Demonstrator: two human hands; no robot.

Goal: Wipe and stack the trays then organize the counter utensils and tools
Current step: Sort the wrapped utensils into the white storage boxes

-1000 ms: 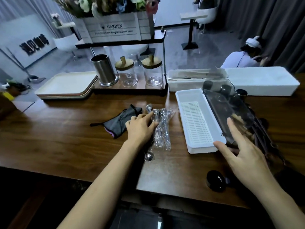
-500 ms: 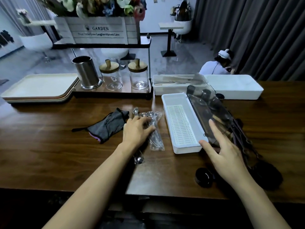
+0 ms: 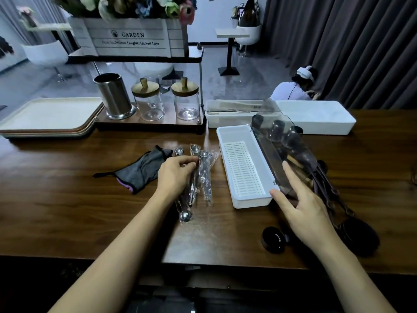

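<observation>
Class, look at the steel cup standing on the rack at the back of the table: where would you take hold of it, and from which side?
Grip the round side wall of the steel cup, coming from the front: it stands upright, a shelf sits overhead and a glass jar crowds its right.

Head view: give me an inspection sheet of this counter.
Surface: wooden counter, glossy.
Job's things: stacked trays far left; wrapped spoons; white utensil box, tinted lid open; dark utensils beside it.
Clutter: grey cloth; black round cap.
Grippers: left hand pinches the spoons; right hand, fingers straight, touches the lid.
Cables: nothing seen on the counter.
Surroundings: steel canister, two glass jars, flower crate, person beyond, curtains.
</observation>
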